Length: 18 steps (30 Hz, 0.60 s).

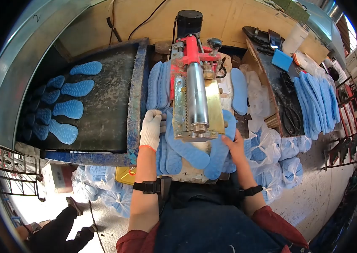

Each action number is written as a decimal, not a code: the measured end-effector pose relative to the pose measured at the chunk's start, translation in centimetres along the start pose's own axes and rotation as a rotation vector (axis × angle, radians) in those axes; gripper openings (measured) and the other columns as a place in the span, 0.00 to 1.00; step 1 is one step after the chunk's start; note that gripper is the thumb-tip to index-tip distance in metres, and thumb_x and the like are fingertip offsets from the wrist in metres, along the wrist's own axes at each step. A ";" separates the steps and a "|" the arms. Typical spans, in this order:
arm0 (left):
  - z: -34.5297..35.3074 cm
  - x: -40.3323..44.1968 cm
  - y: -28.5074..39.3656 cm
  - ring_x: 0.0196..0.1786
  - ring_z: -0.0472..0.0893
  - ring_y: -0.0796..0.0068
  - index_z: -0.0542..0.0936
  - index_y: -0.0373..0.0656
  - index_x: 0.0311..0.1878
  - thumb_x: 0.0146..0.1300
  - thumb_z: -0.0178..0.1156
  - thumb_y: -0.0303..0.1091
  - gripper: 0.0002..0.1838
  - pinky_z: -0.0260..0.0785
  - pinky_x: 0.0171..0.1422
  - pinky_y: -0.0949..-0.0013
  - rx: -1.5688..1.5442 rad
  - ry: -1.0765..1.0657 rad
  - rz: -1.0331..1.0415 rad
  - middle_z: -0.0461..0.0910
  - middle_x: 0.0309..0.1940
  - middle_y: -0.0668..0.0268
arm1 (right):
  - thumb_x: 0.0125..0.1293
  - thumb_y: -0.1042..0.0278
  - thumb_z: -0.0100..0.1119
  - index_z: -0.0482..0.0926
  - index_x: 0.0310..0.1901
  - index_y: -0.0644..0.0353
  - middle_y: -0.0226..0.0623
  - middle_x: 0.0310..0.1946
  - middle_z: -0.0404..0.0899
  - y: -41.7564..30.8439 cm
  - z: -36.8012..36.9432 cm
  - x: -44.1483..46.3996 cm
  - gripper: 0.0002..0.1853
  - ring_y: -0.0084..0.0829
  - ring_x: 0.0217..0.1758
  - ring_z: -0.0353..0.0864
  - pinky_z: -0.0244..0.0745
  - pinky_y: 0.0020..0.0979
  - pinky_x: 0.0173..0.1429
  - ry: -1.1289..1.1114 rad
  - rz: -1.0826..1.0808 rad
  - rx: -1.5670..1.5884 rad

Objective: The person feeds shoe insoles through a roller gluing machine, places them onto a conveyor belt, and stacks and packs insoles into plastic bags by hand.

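Note:
My left hand, in a white knitted glove, has its fingers curled at the upper end of a blue shoe sole that lies slantwise under the machine. My bare right hand grips the edge of another blue shoe sole, its thumb on top and its other fingers partly hidden. Between my hands stands a press-like machine with a red frame and a shiny metal roller, which hides parts of both soles. Several more soles lean together just beyond my left hand.
On the left, a dark conveyor belt carries several blue soles. To the right, a dark bench bears stacked soles, a phone and a white bottle. Bagged soles lie below; another person's legs show at lower left.

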State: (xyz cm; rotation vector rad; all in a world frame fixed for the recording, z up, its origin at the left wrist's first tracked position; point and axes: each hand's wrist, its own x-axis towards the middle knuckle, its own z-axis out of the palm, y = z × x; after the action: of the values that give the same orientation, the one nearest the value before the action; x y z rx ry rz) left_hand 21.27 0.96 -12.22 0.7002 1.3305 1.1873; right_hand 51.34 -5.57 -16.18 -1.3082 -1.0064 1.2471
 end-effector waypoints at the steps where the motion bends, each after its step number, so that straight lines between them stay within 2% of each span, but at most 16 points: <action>1: 0.0 0.1 0.0 0.39 0.75 0.74 0.73 0.41 0.47 0.70 0.47 0.31 0.08 0.72 0.44 0.68 -0.052 0.005 -0.007 0.77 0.42 0.62 | 0.63 0.76 0.61 0.70 0.61 0.62 0.35 0.51 0.80 -0.1 -0.3 0.1 0.24 0.26 0.50 0.79 0.75 0.30 0.55 0.018 0.033 0.126; 2: 0.0 0.1 0.0 0.39 0.75 0.74 0.73 0.41 0.47 0.70 0.47 0.31 0.08 0.72 0.44 0.68 -0.052 0.004 -0.005 0.77 0.42 0.62 | 0.63 0.76 0.61 0.70 0.61 0.62 0.35 0.51 0.80 -0.2 -0.6 0.2 0.24 0.26 0.50 0.79 0.75 0.30 0.55 0.017 0.031 0.126; 4: 0.1 -0.3 0.2 0.39 0.75 0.75 0.73 0.41 0.49 0.70 0.46 0.31 0.09 0.72 0.45 0.69 -0.125 0.073 0.038 0.77 0.42 0.62 | 0.63 0.77 0.59 0.70 0.62 0.62 0.36 0.51 0.79 -1.8 -0.9 0.0 0.24 0.27 0.51 0.80 0.77 0.30 0.53 0.022 0.044 0.351; 5: 0.2 -0.9 0.4 0.42 0.76 0.75 0.73 0.40 0.52 0.70 0.46 0.31 0.11 0.71 0.46 0.70 -0.050 0.116 0.114 0.77 0.43 0.62 | 0.63 0.77 0.59 0.70 0.62 0.62 0.36 0.51 0.79 -3.0 -1.2 -0.2 0.24 0.27 0.51 0.80 0.77 0.30 0.53 0.029 0.039 0.350; 6: -0.5 -1.9 0.5 0.54 0.76 0.67 0.72 0.39 0.55 0.71 0.47 0.35 0.14 0.70 0.55 0.64 0.100 0.098 0.254 0.75 0.53 0.57 | 0.65 0.76 0.57 0.70 0.62 0.63 0.36 0.51 0.79 -4.6 -1.4 -0.3 0.23 0.27 0.50 0.79 0.75 0.30 0.54 0.043 0.021 0.371; 8: 0.5 -4.6 2.7 0.59 0.75 0.65 0.70 0.38 0.60 0.71 0.47 0.35 0.18 0.69 0.60 0.64 0.151 0.177 0.402 0.73 0.57 0.55 | 0.66 0.76 0.55 0.69 0.63 0.63 0.35 0.51 0.78 -7.1 -1.6 -0.2 0.22 0.28 0.50 0.78 0.73 0.31 0.55 0.066 0.000 0.393; 10: 1.3 -6.9 4.8 0.63 0.73 0.62 0.67 0.37 0.65 0.72 0.47 0.36 0.21 0.67 0.65 0.62 -0.033 0.145 0.397 0.71 0.60 0.53 | 0.67 0.76 0.51 0.68 0.64 0.63 0.36 0.50 0.77 -9.3 -1.6 0.4 0.23 0.31 0.51 0.77 0.73 0.33 0.56 0.092 -0.253 -0.195; 11: 1.0 -7.4 4.8 0.66 0.71 0.59 0.64 0.36 0.69 0.74 0.46 0.41 0.25 0.64 0.68 0.60 -0.038 0.084 0.465 0.69 0.64 0.51 | 0.63 0.82 0.51 0.71 0.64 0.58 0.40 0.50 0.75 -10.9 -1.2 1.0 0.26 0.37 0.52 0.75 0.73 0.35 0.54 0.101 -0.614 -0.633; 12: 1.2 -7.8 5.2 0.66 0.71 0.59 0.64 0.36 0.69 0.74 0.46 0.41 0.25 0.64 0.68 0.60 -0.040 0.081 0.469 0.69 0.64 0.51 | 0.63 0.82 0.51 0.71 0.64 0.58 0.40 0.50 0.75 -12.2 -0.6 1.4 0.26 0.37 0.52 0.75 0.73 0.35 0.54 0.105 -0.618 -0.634; 14: 1.6 -8.6 6.2 0.68 0.70 0.55 0.60 0.36 0.71 0.75 0.46 0.47 0.30 0.62 0.70 0.57 -0.137 -0.005 0.555 0.67 0.66 0.49 | 0.57 0.86 0.54 0.75 0.62 0.52 0.43 0.49 0.73 -13.9 1.0 2.2 0.30 0.43 0.54 0.73 0.73 0.37 0.53 0.118 -0.936 -1.002; 15: 2.1 -9.0 7.0 0.71 0.65 0.54 0.57 0.37 0.73 0.76 0.42 0.50 0.31 0.59 0.72 0.55 -0.142 -0.058 0.582 0.63 0.69 0.47 | 0.57 0.86 0.54 0.75 0.62 0.52 0.43 0.49 0.73 -14.2 1.6 2.8 0.30 0.43 0.54 0.73 0.73 0.37 0.53 0.119 -0.939 -0.999; 16: 2.6 -9.3 7.6 0.71 0.65 0.54 0.57 0.37 0.73 0.76 0.42 0.50 0.31 0.59 0.72 0.55 -0.140 -0.057 0.584 0.63 0.69 0.47 | 0.55 0.86 0.56 0.76 0.61 0.49 0.43 0.50 0.73 -14.4 2.2 3.2 0.30 0.44 0.54 0.72 0.73 0.38 0.54 0.088 -0.970 -1.050; 18: 3.8 -9.6 9.0 0.75 0.57 0.52 0.53 0.37 0.75 0.74 0.41 0.57 0.38 0.50 0.77 0.53 -0.271 -0.232 0.681 0.55 0.73 0.45 | 0.53 0.87 0.58 0.77 0.60 0.47 0.43 0.51 0.74 -14.9 3.2 3.2 0.31 0.45 0.55 0.72 0.73 0.39 0.54 0.057 -1.002 -1.099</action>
State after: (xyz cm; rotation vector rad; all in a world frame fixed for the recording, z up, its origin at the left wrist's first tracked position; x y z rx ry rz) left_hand 24.23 -4.25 0.11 1.0966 0.7237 1.7223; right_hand 49.64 -0.16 -1.71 -1.2382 -2.0744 -0.1953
